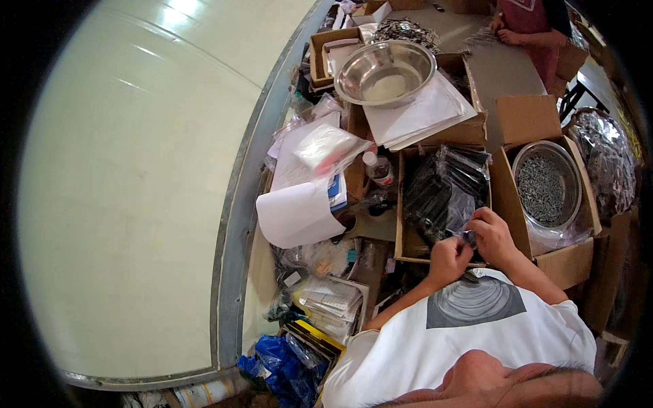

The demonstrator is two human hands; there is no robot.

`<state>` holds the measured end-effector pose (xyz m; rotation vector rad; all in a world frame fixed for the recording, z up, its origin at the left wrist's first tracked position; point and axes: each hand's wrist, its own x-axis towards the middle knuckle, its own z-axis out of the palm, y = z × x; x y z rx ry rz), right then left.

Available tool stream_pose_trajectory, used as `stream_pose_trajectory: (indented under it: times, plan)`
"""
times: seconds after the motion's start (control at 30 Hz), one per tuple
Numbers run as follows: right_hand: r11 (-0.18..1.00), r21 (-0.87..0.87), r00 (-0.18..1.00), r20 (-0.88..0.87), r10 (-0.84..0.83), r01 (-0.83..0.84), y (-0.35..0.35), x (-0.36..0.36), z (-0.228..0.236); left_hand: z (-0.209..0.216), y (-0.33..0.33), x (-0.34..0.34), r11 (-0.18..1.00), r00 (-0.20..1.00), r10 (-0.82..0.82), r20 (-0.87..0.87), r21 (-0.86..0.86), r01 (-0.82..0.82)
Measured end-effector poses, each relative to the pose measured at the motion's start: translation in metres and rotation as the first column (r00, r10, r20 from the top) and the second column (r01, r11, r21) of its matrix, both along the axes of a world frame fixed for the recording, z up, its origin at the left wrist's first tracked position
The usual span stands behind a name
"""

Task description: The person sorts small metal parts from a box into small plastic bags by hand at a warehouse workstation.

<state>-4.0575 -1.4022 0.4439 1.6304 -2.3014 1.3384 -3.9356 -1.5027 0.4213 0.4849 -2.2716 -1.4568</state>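
Note:
My left hand (450,261) and my right hand (492,235) are close together over the near edge of an open cardboard box (443,257). Both have their fingers closed in a pinch on a clear plastic bag (460,212). A small dark bit shows between the fingertips, too small to name. Inside the box, black flat pieces in clear plastic packs (435,185) lie piled under and beyond the bag. To the right of my right hand, a metal bowl (577,178) full of small grey metal parts (541,187), perhaps screws, sits in another cardboard box (568,265).
A large steel basin (386,102) rests on white paper sheets (439,112) farther off. Left of my box stands a plastic bottle (378,168). Papers (299,214) and a blue bag (282,367) line the wall side. A co-worker's hands (507,34) are at the table's far end.

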Motion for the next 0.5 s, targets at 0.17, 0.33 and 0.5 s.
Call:
stream_pose_trajectory:
  times: [0.17,0.33,0.5]
  plan:
    - [0.875,0.410,0.966,0.107,0.234,-0.258,-0.020,0.017,-0.015,-0.014,-0.036,0.015,0.949,0.976,0.208,-0.067,-0.228,-0.218]
    - [0.862,0.336,0.925,0.119,0.361,-0.379,-0.053,0.035,-0.003,-0.003,-0.085,0.048,0.829,0.941,0.303,-0.148,-0.447,-0.337]
    - [0.953,0.280,0.964,-0.200,0.176,-0.116,-0.093,0.029,-0.013,-0.018,-0.128,0.117,0.919,0.947,0.318,-0.048,0.259,-0.296]
